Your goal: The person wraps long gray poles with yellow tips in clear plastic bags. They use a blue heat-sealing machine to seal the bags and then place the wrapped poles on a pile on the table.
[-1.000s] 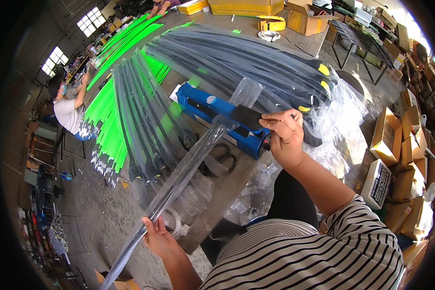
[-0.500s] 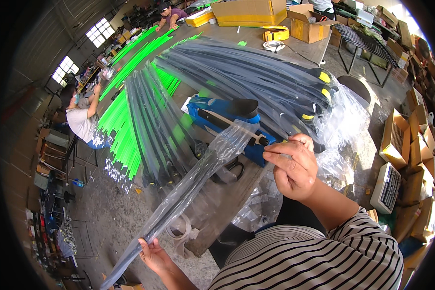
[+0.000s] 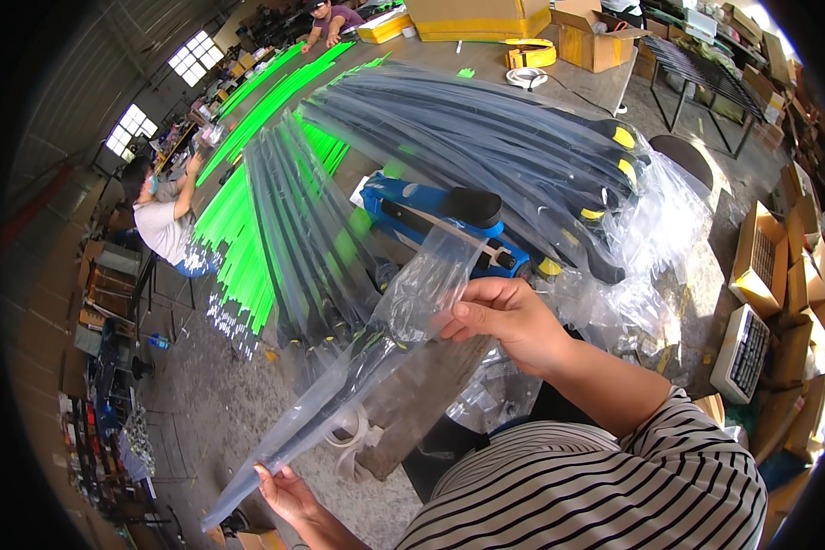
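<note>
A long clear plastic sleeve (image 3: 348, 362) with a dark strip inside stretches between my hands. My left hand (image 3: 289, 495) grips its lower left part, fingers wrapped round it. Near the wide upper end, my right hand (image 3: 509, 321) pinches the sleeve's edge between thumb and fingers. That upper end lies over a blue heat sealer (image 3: 399, 194) on the table, hiding part of it. Beyond the sleeve lie several bagged dark strips (image 3: 293, 211), fanned out. More bagged dark strips with yellow ends (image 3: 486, 137) are heaped behind the sealer.
Bright green strips (image 3: 234, 247) cover the table's left side. A tape roll (image 3: 344, 426) lies by the near edge. Crumpled clear film (image 3: 655, 243) hangs at the right. Cardboard boxes (image 3: 591, 41) stand at the back. Two people, one in a pale shirt (image 3: 163, 225), work across the table.
My right hand has moved left and slightly down, from beside the sealer onto the sleeve's edge. The sleeve's upper part is spread wider. My left hand keeps its grip.
</note>
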`<action>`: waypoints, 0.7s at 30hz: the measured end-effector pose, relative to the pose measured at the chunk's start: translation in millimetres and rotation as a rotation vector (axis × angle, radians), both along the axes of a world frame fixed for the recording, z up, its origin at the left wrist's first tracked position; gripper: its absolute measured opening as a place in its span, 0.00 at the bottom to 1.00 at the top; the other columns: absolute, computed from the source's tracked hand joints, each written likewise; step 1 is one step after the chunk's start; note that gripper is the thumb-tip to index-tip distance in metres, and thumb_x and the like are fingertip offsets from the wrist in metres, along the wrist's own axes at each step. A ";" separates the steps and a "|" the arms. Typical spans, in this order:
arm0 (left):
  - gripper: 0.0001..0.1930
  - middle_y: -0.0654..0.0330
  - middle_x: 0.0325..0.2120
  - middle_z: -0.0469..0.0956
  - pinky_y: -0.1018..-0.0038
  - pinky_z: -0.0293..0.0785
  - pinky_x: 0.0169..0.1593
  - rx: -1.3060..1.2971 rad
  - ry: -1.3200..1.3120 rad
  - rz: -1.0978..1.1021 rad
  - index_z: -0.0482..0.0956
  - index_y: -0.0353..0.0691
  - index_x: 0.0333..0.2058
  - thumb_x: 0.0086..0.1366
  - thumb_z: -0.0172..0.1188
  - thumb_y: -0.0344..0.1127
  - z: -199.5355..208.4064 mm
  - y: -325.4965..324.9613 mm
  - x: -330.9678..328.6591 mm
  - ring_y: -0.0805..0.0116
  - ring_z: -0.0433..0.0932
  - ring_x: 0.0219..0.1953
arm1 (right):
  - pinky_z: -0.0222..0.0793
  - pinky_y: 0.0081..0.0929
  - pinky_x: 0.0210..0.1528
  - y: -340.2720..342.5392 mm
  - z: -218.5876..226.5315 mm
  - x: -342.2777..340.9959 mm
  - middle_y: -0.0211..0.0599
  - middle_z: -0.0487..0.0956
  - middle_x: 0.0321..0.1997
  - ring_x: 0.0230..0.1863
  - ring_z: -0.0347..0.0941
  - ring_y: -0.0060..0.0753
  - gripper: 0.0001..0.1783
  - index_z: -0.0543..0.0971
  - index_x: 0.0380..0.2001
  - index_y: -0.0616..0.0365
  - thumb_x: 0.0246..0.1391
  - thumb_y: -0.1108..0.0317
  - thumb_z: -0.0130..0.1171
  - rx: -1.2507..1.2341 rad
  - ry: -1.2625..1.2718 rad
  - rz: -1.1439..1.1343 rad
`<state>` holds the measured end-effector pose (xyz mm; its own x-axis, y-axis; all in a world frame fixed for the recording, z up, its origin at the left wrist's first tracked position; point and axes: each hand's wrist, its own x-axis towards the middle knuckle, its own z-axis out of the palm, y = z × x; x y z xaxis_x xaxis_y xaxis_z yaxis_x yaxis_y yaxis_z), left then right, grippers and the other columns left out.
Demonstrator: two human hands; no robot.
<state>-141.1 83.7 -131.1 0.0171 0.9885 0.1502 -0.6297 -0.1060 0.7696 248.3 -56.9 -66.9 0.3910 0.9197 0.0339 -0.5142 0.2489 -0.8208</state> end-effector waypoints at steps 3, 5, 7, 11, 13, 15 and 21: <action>0.11 0.56 0.38 0.74 0.73 0.73 0.47 -0.012 0.009 0.079 0.73 0.32 0.38 0.58 0.55 0.31 -1.8 -2.1 0.2 0.69 0.74 0.40 | 0.69 0.21 0.36 -0.6 -1.4 0.2 0.37 0.78 0.30 0.31 0.74 0.26 0.08 0.77 0.31 0.65 0.48 0.71 0.59 0.108 0.018 -0.054; 0.11 0.57 0.37 0.75 0.74 0.73 0.46 0.000 0.012 0.070 0.72 0.32 0.38 0.58 0.55 0.32 -0.2 -2.0 0.6 0.69 0.74 0.40 | 0.69 0.19 0.36 -6.0 -2.2 -4.2 0.36 0.78 0.30 0.31 0.74 0.26 0.07 0.77 0.30 0.65 0.46 0.75 0.60 0.157 -0.006 -0.117; 0.11 0.57 0.37 0.75 0.74 0.73 0.45 -0.004 0.002 0.087 0.73 0.32 0.38 0.58 0.56 0.32 2.6 -1.6 2.2 0.69 0.74 0.39 | 0.68 0.18 0.32 -13.7 6.3 -9.0 0.36 0.78 0.28 0.29 0.73 0.24 0.04 0.77 0.26 0.65 0.43 0.79 0.60 0.148 -0.116 -0.213; 0.10 0.57 0.37 0.75 0.74 0.72 0.46 -0.030 0.017 0.026 0.73 0.33 0.37 0.57 0.56 0.30 18.5 -2.1 -4.9 0.68 0.74 0.40 | 0.65 0.18 0.23 -44.2 7.6 0.8 0.32 0.75 0.22 0.23 0.71 0.21 0.04 0.75 0.21 0.62 0.41 0.77 0.62 0.444 -0.791 -0.600; 0.09 0.57 0.35 0.75 0.73 0.74 0.41 -0.046 0.087 0.030 0.73 0.34 0.36 0.57 0.56 0.30 17.2 -3.0 -4.1 0.69 0.75 0.36 | 0.65 0.20 0.19 -53.1 29.7 0.8 0.30 0.74 0.21 0.22 0.70 0.23 0.08 0.74 0.19 0.59 0.36 0.74 0.65 0.642 -1.224 -0.644; 0.08 0.59 0.31 0.75 0.73 0.75 0.35 -0.024 0.178 -0.013 0.73 0.35 0.33 0.55 0.58 0.30 17.4 -6.8 4.7 0.69 0.74 0.32 | 0.68 0.20 0.21 -43.4 43.9 -20.2 0.32 0.74 0.22 0.22 0.71 0.25 0.10 0.77 0.28 0.57 0.38 0.68 0.63 0.657 -1.538 -0.651; 0.12 0.63 0.23 0.71 0.79 0.69 0.27 0.101 0.303 -0.003 0.71 0.35 0.31 0.48 0.64 0.29 43.9 -25.5 64.6 0.74 0.71 0.25 | 0.66 0.22 0.17 -43.2 18.0 -45.0 0.31 0.72 0.18 0.17 0.69 0.25 0.29 0.65 0.53 0.56 0.43 0.65 0.53 0.259 -1.950 0.065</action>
